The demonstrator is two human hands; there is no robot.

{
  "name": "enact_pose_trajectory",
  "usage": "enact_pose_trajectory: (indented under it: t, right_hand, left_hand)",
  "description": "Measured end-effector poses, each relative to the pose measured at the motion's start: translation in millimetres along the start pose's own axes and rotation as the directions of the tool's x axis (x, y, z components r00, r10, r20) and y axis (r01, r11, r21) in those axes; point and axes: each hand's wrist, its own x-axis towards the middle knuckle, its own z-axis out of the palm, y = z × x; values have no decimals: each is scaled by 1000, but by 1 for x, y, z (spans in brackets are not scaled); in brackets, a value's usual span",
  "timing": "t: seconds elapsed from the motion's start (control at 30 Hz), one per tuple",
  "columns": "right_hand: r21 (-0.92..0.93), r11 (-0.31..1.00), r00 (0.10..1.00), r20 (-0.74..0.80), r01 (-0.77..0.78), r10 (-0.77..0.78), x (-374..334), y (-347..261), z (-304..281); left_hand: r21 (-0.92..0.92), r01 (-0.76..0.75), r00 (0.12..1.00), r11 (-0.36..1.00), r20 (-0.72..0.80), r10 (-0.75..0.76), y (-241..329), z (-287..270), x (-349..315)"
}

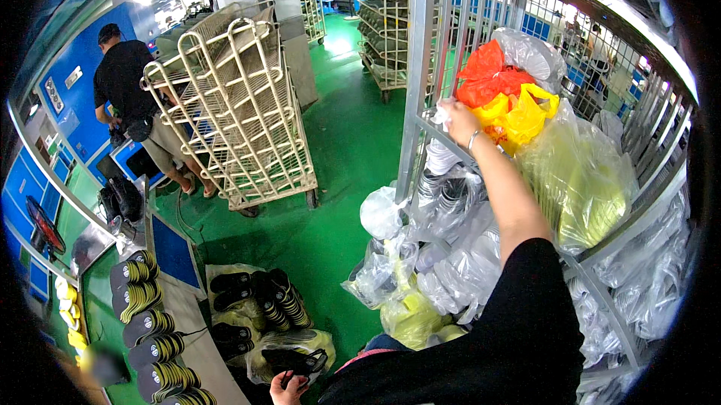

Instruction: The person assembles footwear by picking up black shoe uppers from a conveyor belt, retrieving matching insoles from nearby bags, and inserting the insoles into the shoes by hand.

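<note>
My right arm stretches out to a metal cage rack [422,67]. At its upright post my right hand [460,123] is closed on a small crumpled white piece, perhaps plastic or tissue [442,114]. Just beyond that hand lie a red plastic bag [492,71] and a yellow plastic bag [523,116]. Low in front of me, my left hand [289,388] has its fingers pinched together around a small dark thing I cannot make out. It is beside an open clear bag [263,356] holding black pieces.
Clear bags of yellow-green pieces [578,180] and pale stacks [481,255] fill the rack. Stacked black-and-yellow insoles [139,300] line the bench at left. Bundled black pieces [270,296] sit on the green floor. A cream wire trolley [248,105] stands ahead, near another person [128,78].
</note>
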Motion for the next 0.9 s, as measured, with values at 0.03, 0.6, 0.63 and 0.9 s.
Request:
enact_pose_trajectory:
  t: [0.03, 0.6, 0.63, 0.9]
  right_hand:
    - [-71, 996, 985, 160, -59, 70, -1, -3, 6]
    - [-310, 924, 971, 156, 222, -181, 28, -48, -95]
    - [57, 988, 963, 225, 141, -150, 19, -77, -92]
    - [972, 234, 540, 209, -22, -815, -133, -421, -73]
  left_hand:
    - [4, -2, 1000, 1000, -11, 2, 4, 3, -3]
    - [57, -453, 882, 890, -119, 457, 97, 25, 10]
    - [122, -492, 857, 862, -110, 504, 103, 29, 10]
    - [545, -658, 579, 519, -74, 812, 71, -22, -17]
